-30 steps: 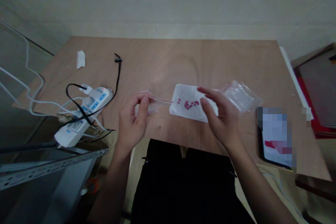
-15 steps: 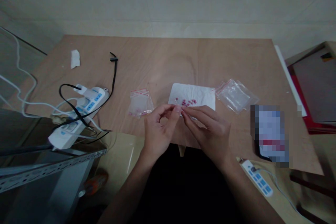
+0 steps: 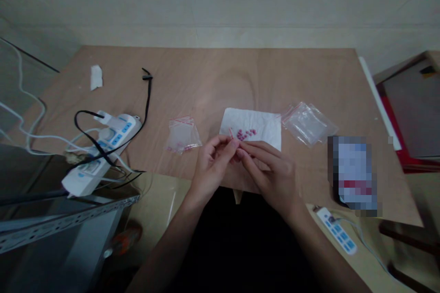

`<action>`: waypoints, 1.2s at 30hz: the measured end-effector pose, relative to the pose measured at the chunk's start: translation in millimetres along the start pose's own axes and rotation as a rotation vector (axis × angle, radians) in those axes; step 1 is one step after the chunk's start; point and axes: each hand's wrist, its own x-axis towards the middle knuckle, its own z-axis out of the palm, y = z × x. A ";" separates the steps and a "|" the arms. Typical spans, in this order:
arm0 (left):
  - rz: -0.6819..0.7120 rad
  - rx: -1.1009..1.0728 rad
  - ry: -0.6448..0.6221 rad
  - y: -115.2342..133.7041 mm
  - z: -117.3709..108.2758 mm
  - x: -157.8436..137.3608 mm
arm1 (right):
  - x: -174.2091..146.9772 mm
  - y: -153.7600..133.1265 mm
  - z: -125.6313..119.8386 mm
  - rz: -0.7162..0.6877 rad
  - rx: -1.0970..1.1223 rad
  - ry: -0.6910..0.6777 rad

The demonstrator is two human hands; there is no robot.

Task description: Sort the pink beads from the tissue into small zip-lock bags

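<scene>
Table (image 3: 206, 73): bags (image 3: 311, 124) flank paper (image 3: 270, 123), fingers (image 3: 264, 151) overlapping it.

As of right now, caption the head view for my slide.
Left hand and right hand meet at the near edge of a white sheet bearing small red pieces, clear bags on either side.
</scene>
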 end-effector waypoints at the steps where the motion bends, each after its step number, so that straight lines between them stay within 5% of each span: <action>1: 0.017 0.019 -0.020 0.1 -0.1 0.2 | 0.5 -1.0 -0.4 0.056 0.045 -0.009; 7: 0.154 0.255 -0.161 8.7 -5.8 -0.7 | 2.1 -6.2 -3.0 0.246 0.117 -0.053; 12: 0.310 0.669 -0.065 14.2 -2.8 -7.6 | 1.4 -1.1 -0.7 0.117 -0.257 0.212; 16: 0.220 0.726 -0.014 17.6 0.3 -10.7 | 6.4 5.3 -7.6 0.015 -0.366 0.244; 24: 0.150 0.594 -0.188 30.0 3.0 -4.2 | 1.1 23.7 -22.5 -0.087 0.156 -0.271; 33: 0.166 0.587 -0.216 35.6 5.5 -5.4 | 0.6 35.1 -15.9 0.015 0.364 -0.132; 36: 0.229 0.547 -0.118 32.4 6.6 -3.0 | 5.0 33.6 -20.7 0.058 0.378 -0.139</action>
